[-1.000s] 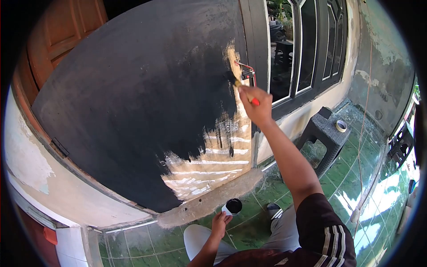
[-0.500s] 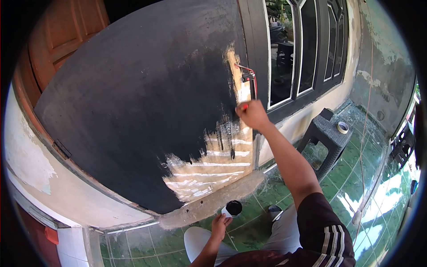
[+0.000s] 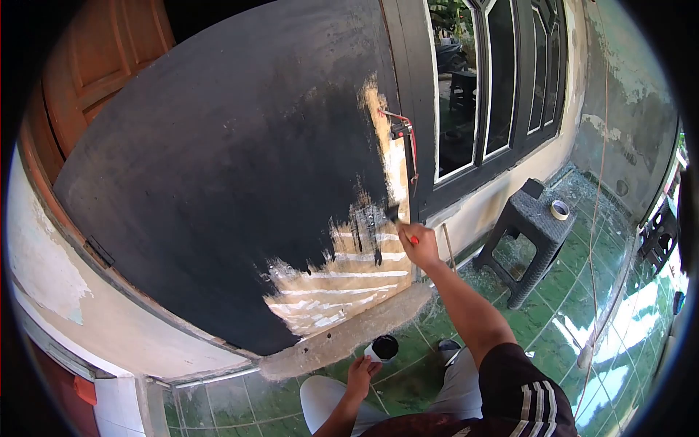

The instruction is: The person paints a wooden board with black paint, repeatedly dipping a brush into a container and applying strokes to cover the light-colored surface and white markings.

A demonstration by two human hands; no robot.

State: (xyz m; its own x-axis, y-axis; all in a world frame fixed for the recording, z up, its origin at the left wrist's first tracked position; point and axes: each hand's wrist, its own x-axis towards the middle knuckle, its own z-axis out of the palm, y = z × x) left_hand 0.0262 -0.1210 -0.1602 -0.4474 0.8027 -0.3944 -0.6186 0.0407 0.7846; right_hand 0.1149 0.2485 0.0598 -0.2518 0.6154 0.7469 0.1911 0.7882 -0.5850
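Black-coated door panel (image 3: 218, 167), seen from above by a person working before it. The dark coat covers most of its face; a pale area (image 3: 342, 284) striped with white occupies the lower right and narrows upward along the right edge. Green tiled floor (image 3: 233, 408) extends below and to the right. The window (image 3: 459, 124), dark-framed with white edging, stands right of the panel. A dark stool (image 3: 537, 207) rests on the floor beneath it, near the wall. Of the two hands, the right hand (image 3: 420, 244) is closed around a brush (image 3: 394, 214), whose dark bristles lie at the right side of the pale area; whether they touch it cannot be told. The left hand (image 3: 360, 375) grips a white cup (image 3: 381, 349) containing black paint, held low in front of the panel, near the person's knees. A metal latch (image 3: 399, 132) with a red strand is fixed above the brush. A roll of tape (image 3: 558, 216) lies on the stool.
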